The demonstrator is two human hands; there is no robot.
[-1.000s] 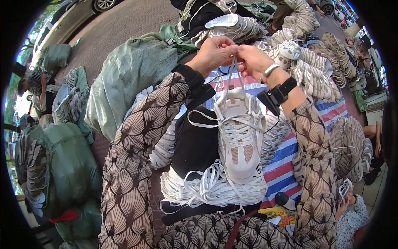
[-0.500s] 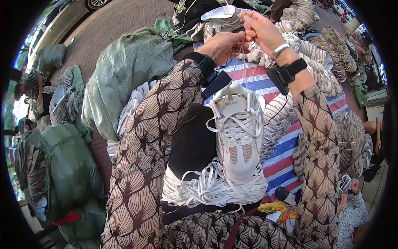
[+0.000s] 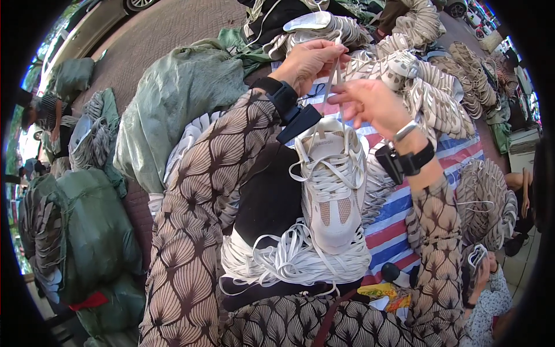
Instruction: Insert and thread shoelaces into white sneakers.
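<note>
A white and beige sneaker (image 3: 334,222) lies on my lap, its toe toward me, with white laces threaded across its front. From its top eyelets a lace (image 3: 330,87) rises to my left hand (image 3: 306,62), closed in a pinch on it. My right hand (image 3: 376,109) hovers below and to the right, beside the lace, fingers stretched out and slightly blurred; nothing shows in its grasp. A bundle of loose white laces (image 3: 277,263) is spread under the toe, over black cloth (image 3: 267,196).
Rows of similar shoes (image 3: 433,104) lie beyond on a striped sheet (image 3: 388,240). Green sacks (image 3: 179,98) stand at the left, with another full sack (image 3: 95,214) nearer. A person's patterned sleeve (image 3: 491,301) shows at lower right. A parked car (image 3: 87,32) is at far left.
My right hand has come down and away from my left hand, its fingers opening. My left hand has shifted slightly up, still pinching the lace. The sneaker stays in place.
</note>
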